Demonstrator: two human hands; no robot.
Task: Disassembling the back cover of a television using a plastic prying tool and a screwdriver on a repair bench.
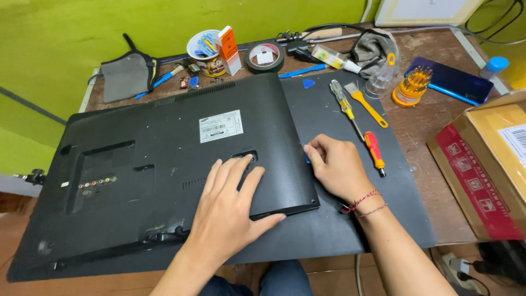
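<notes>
A black flat-panel monitor (164, 159) lies face down on a dark mat (329, 219), its textured back cover up with a white label (221, 126) near the middle. My left hand (233, 203) rests flat on the cover, fingers spread, fingertips at a small recess. My right hand (337, 164) is at the cover's right edge, fingers pinched on a small blue pry pick (307, 159) pushed at the seam. Two screwdrivers, one yellow-handled (344, 104) and one red-handled (374, 149), lie just right of that hand.
A brown cardboard box (485, 164) with a red band stands at the right. At the back are a tape roll (264, 56), a cup of small parts (205, 52), a yellow brush (366, 104), a screwdriver-bit set (411, 87), a blue phone (452, 81), a grey cloth (126, 74).
</notes>
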